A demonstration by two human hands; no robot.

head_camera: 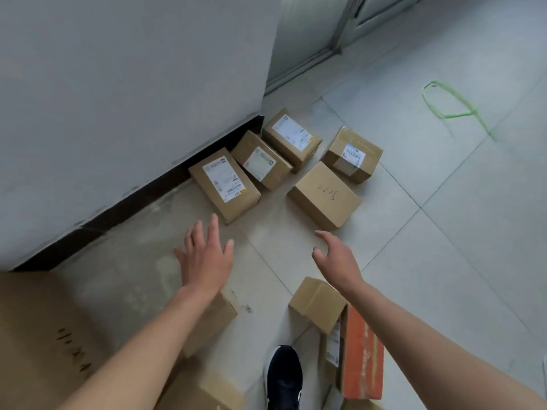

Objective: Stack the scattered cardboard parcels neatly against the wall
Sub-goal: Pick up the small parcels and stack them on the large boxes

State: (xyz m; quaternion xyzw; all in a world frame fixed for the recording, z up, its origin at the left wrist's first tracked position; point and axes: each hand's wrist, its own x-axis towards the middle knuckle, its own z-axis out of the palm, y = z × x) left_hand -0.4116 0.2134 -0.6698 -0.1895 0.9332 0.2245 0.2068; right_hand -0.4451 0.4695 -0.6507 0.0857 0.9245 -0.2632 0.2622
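Both bare arms reach forward, left hand and right hand open-fingered, holding nothing.

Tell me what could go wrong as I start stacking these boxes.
Tripping: the orange box and a small box lie right beside your shoe. The green strap loops on the floor and could snag a foot. The labelled boxes near the wall sit at different angles; stacked unaligned, they may slide off.
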